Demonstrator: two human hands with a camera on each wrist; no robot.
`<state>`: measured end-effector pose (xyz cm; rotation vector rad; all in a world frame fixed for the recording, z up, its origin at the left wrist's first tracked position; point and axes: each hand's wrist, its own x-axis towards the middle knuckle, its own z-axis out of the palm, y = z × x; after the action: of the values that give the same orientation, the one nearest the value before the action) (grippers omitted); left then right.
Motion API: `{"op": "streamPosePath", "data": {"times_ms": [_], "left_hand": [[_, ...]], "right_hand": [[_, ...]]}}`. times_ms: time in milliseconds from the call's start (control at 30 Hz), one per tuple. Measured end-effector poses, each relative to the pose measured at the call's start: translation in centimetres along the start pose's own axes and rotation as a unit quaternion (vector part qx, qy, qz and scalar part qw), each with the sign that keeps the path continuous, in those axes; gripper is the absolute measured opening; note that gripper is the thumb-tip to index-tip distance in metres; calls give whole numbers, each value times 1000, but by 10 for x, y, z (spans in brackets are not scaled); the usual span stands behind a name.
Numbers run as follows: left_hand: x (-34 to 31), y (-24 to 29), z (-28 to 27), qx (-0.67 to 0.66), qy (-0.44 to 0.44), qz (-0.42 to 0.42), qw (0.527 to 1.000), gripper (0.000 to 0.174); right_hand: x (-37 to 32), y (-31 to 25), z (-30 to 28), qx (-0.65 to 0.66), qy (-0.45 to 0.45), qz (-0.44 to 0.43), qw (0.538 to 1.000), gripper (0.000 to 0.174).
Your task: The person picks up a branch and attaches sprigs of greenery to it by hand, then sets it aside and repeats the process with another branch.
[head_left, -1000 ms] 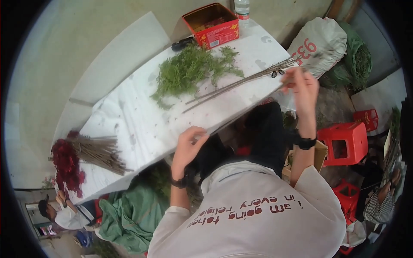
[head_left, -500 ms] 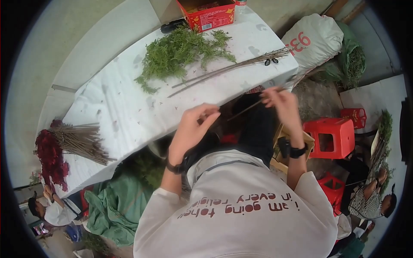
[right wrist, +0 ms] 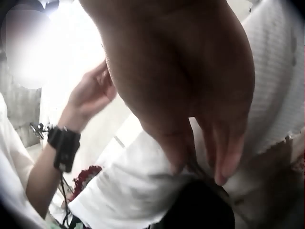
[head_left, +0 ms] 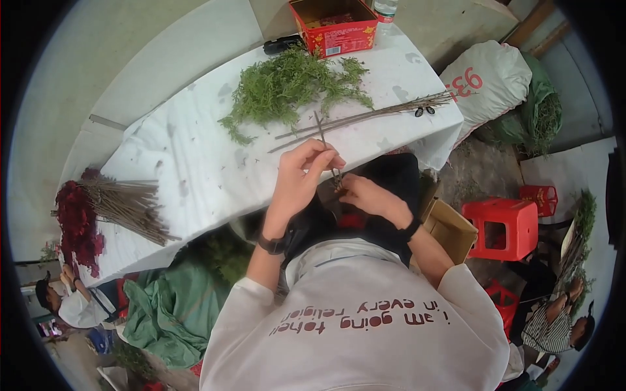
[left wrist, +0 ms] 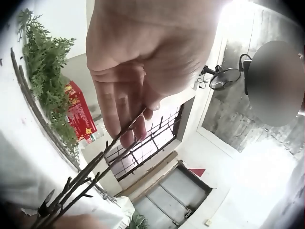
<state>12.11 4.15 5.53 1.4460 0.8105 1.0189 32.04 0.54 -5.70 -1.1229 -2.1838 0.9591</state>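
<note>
Between thumb and fingers, my left hand (head_left: 297, 179) pinches a few thin bare twigs (left wrist: 90, 169) over the table's front edge. Their upper ends (head_left: 319, 127) stick up past the fingers. Just below and to the right, my right hand (head_left: 375, 195) pinches the same twigs by their side-branched part, thumb and fingertips drawn together. More long bare twigs (head_left: 365, 118) lie across the table beyond the hands. Behind these spreads a heap of feathery green foliage (head_left: 280, 88).
The white-covered table (head_left: 195, 182) bears a bundle of stems (head_left: 134, 205) with dark red heads (head_left: 75, 218) at left and a red box (head_left: 342, 39) at back. Small black ovals (head_left: 424, 112) lie by the twigs. A cardboard box (head_left: 450, 228) and red stool (head_left: 501, 228) stand at right.
My right hand has come leftward from the table's right end, bringing twigs to the left hand. The left hand, loosely curled before, now pinches them.
</note>
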Motion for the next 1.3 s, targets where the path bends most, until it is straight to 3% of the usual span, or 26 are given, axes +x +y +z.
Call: {"op": "streamPosePath", "data": {"times_ms": [100,167,233,267,333,467,633,767,867,900,1000,1033,1133,1300], "left_hand": [[1,-13,-2,-42,26,-8,999,19],[4,-20,-1,-60,27,-24,998,20],[8,-26,2,-92,24,-56,994,23],[9,-30,3,-92,23,-54,994,23],[11,-40,6,-76,-10,-66,995,25],[11,-44,11,-37,-46,-62,996,26],[5,-38,14,-32,-22,-13,999,27],[5,-41,13,-19,-5,21,1000,26],[5,-41,15,-15,7,22,1000,24],[5,-42,17,-13,12,23,1000,24],[9,-49,22,-59,11,20,998,22],[10,-52,24,-80,10,19,997,21],[17,-49,30,-90,4,-17,996,19],[30,-60,31,-52,-14,-45,998,18]], "right_hand": [[10,-21,-53,71,-5,69,995,23],[26,-46,-99,116,32,214,969,24],[43,-49,-130,62,131,181,973,23],[53,-42,-138,60,132,181,973,23],[73,-29,-150,-105,245,140,954,24],[95,25,-143,-224,237,192,926,29],[109,48,-139,-177,175,226,942,39],[104,47,-152,-108,195,219,950,40],[92,20,-158,192,223,193,936,35],[88,18,-155,191,223,194,936,35],[76,8,-140,506,233,108,823,24],[74,7,-134,507,234,109,822,24],[71,13,-108,606,203,96,763,17],[73,17,-74,642,218,98,728,9]]}}
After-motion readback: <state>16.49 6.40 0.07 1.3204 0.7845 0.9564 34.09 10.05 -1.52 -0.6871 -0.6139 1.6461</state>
